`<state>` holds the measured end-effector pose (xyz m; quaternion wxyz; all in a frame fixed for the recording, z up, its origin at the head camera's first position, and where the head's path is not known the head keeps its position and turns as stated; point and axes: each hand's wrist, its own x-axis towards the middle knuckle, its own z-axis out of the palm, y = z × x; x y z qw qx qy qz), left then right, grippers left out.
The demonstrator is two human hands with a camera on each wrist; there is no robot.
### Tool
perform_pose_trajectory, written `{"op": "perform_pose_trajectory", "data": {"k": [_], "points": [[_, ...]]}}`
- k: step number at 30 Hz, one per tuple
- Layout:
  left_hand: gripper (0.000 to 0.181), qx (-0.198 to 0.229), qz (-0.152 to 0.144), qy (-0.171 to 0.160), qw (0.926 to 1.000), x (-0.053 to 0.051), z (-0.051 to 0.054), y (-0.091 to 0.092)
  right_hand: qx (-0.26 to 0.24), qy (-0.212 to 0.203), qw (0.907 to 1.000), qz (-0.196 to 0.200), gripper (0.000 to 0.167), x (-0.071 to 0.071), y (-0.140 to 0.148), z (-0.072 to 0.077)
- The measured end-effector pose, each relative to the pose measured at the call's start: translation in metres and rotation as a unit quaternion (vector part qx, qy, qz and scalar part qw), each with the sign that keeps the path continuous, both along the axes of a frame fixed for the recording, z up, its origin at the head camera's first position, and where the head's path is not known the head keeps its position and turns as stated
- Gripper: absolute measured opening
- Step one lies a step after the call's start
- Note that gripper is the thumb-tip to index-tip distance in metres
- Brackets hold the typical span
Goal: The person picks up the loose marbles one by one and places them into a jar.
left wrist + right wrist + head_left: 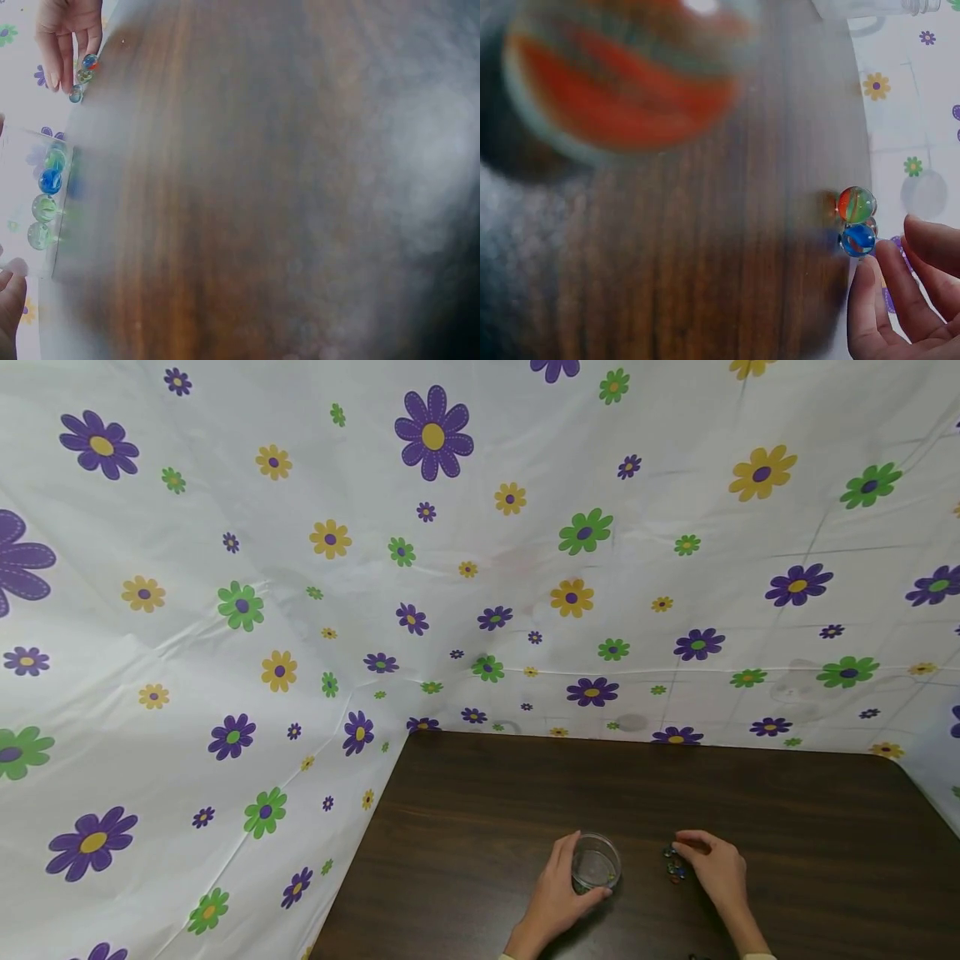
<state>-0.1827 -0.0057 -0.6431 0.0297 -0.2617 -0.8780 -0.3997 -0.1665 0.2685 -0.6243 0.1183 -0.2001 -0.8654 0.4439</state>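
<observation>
the grip of my left hand encloses a clear round container; swirled glass marbles lie inside, loose multicoloured marbles remain right of it, by my right hand, whose grip i cannot tell.

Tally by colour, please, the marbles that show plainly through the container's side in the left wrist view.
Green or greenish marbles: 3
Blue marble: 1
Total: 4 seen through the clear container; any hidden ones are not counted.
</observation>
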Motion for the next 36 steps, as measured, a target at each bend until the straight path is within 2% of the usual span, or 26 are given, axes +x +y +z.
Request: {"op": "perform_pose_trajectory", "data": {"k": [12,19,26,33,36], "points": [[0.087,0.002,0.0,0.019,0.9998,-0.001,-0.003,0.0,0.003,-0.001,0.9998,0.022,0.021,-0.002,0.0,-0.001],[0.088,0.004,-0.003,0.009,1.0,-0.001,-0.003,0.0,0.024,0.008,0.999,0.038,0.018,-0.001,0.0,-0.002],[0.087,0.003,-0.006,0.018,0.9998,-0.001,-0.003,0.0,0.038,0.023,0.9979,0.048,0.018,-0.001,0.0,-0.006],[0.087,0.004,-0.004,-0.005,1.0,0.0,-0.002,0.0,0.038,0.024,0.9973,0.059,0.019,-0.002,0.001,-0.009],[0.088,0.003,-0.004,-0.003,1.0,0.0,-0.002,-0.001,0.039,0.021,0.9972,0.061,0.018,-0.003,0.002,-0.011]]}}
